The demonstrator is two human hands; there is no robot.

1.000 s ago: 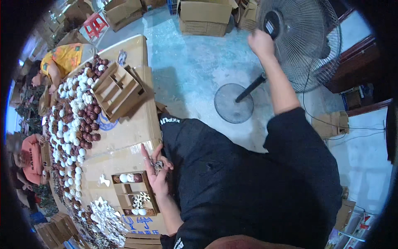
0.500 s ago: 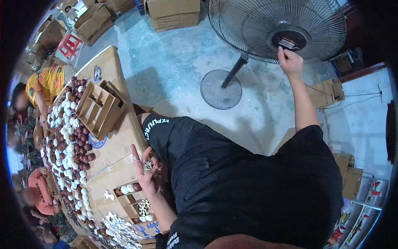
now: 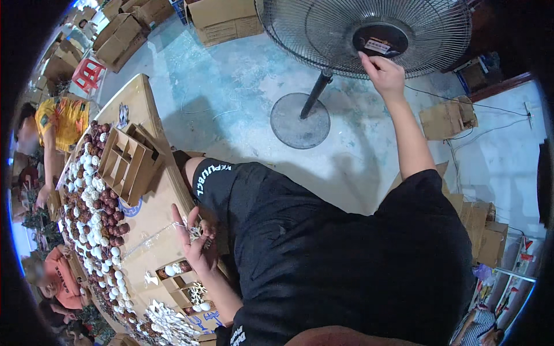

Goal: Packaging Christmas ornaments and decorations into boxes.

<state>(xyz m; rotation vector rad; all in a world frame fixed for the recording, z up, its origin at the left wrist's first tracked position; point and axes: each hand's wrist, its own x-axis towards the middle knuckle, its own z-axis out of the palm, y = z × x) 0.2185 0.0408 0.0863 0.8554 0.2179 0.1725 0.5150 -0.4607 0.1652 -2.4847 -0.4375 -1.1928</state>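
My right hand point(image 3: 385, 75) is stretched out to a large black standing fan point(image 3: 311, 34), its fingers closed at the wire guard by the lower edge of the dark hub. Over the table's edge, my left hand point(image 3: 199, 254) keeps a small pale snowflake ornament point(image 3: 196, 232) in its curled fingers. Its index finger points outward, and a thin string seems to run across the fingers. Below that hand lies a divided cardboard tray point(image 3: 168, 285) with white and brown balls and a white snowflake point(image 3: 198, 293) in its compartments.
Brown and white balls point(image 3: 92, 202) cover the table's far side, beside stacked empty divider trays point(image 3: 130, 164). Silvery snowflakes point(image 3: 167, 323) are heaped nearby. Co-workers sit across the table. The fan's round base point(image 3: 300, 121) stands on the floor; cartons point(image 3: 225, 20) stand behind.
My view has shifted, so the fan and table appear farther left. My right hand remains at the fan guard, my left still holds the snowflake. A striped-shirted person now shows at lower right.
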